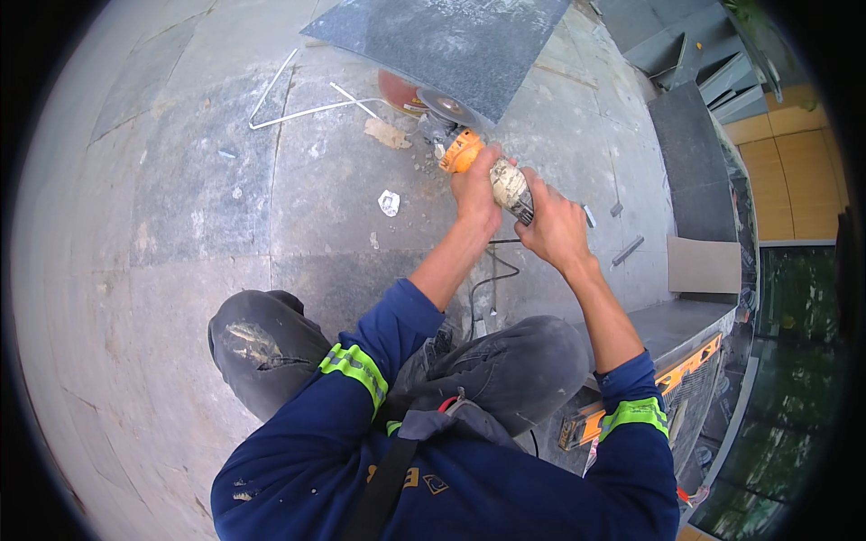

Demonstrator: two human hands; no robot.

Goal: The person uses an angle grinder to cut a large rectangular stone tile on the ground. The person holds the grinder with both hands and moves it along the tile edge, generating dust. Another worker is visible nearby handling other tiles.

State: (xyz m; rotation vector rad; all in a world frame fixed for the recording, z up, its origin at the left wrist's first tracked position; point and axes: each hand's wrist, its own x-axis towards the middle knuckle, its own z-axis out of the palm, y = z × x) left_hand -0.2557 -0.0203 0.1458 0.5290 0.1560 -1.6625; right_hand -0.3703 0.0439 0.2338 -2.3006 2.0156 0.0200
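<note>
Both my hands hold an angle grinder point(505, 185) with an orange front collar and a dust-caked body. My left hand point(477, 187) is wrapped round it just behind the collar. Farther back, my right hand point(552, 221) grips the rear end, from which a black cord runs down between my knees. The round grinding disc point(447, 107) sits at the near edge of a large dark grey tile point(442, 45). Whether the disc touches the tile I cannot tell. Beside it, partly under the tile, lies a dark red round object point(400, 93), its kind unclear.
A thin white metal square point(298, 115) lies on the dusty tiled floor point(198, 198), near a broken beige chip point(387, 134) and a white scrap point(389, 203). Dark tile strips point(627, 251) lie to the right. An orange spirit level point(690, 365) and dark slabs point(687, 149) line the right side.
</note>
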